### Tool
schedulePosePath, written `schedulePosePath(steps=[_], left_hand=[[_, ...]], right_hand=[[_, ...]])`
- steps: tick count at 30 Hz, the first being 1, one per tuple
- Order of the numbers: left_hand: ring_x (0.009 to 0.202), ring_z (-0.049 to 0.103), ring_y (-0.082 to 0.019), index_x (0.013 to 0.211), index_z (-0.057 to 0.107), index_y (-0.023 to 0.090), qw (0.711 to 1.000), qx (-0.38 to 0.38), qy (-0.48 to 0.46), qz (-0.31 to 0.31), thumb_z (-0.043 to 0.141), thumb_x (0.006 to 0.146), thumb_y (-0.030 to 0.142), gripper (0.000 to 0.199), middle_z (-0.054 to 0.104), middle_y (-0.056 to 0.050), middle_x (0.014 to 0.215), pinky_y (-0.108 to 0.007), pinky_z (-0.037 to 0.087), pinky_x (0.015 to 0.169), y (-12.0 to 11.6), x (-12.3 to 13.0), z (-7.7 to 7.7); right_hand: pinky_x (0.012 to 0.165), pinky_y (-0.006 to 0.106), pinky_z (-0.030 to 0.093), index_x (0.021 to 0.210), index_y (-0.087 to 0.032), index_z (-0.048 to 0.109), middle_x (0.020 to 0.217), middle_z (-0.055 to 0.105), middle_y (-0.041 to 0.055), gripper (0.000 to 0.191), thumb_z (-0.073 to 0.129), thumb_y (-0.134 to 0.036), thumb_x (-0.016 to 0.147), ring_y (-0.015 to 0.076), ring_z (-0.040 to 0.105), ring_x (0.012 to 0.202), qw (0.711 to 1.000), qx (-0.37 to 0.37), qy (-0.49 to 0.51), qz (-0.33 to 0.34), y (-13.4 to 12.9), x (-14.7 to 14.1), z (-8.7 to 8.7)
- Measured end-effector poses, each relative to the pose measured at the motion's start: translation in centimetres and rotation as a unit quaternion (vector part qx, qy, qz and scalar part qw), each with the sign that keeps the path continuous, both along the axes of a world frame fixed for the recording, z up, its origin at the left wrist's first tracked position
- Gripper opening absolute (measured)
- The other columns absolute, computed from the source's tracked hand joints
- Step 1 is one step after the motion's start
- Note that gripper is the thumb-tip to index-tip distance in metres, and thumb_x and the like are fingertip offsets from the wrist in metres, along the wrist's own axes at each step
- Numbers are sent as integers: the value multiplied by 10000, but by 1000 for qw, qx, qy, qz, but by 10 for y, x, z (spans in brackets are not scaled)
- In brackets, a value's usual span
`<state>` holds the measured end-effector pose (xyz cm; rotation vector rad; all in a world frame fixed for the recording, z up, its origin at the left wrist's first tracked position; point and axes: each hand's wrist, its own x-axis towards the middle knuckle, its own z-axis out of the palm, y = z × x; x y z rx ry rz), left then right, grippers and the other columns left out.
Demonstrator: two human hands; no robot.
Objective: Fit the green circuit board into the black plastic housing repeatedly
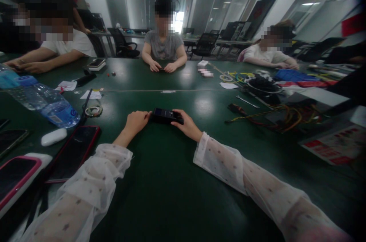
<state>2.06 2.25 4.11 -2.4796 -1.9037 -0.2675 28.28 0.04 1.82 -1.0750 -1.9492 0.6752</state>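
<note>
A small black device (162,115) with a dark screen lies on the green table (162,181) in front of me. My right hand (186,123) grips its right end, thumb on the near side and fingers over the far side. My left hand (136,123) rests at the device's left end, fingers curled together, the fingertips at its edge; whether they pinch anything is hidden. Sheer white sleeves with dark stars cover both forearms.
Left are water bottles (58,106), a red-edged phone (74,153), a white case (53,137) and a pink-framed phone (17,177). Right are loose cables (274,118), a wrench (247,101) and a printed box (337,142). Three people sit across the table.
</note>
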Motion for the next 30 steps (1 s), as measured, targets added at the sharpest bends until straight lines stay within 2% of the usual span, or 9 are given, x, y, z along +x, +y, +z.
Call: schedulePosePath(steps=[12, 30], left_hand=[[781, 690, -243, 926, 728, 194, 1000, 5, 9, -16, 275, 1006, 481, 543, 728, -109, 900, -329, 496, 674, 0, 2, 1], [759, 683, -221, 960, 704, 181, 1000, -7, -2, -20, 216, 1023, 476, 573, 725, -105, 896, -302, 481, 646, -2, 2, 4]], right_hand=[[1066, 502, 464, 1306, -229, 488, 1285, 580, 101, 496, 690, -226, 853, 265, 578, 1203, 1000, 5, -1, 5, 0, -1, 1], [1074, 513, 465, 1324, -249, 487, 1319, 574, 92, 499, 684, -258, 866, 260, 569, 1235, 1000, -12, 2, 13, -2, 0, 4]])
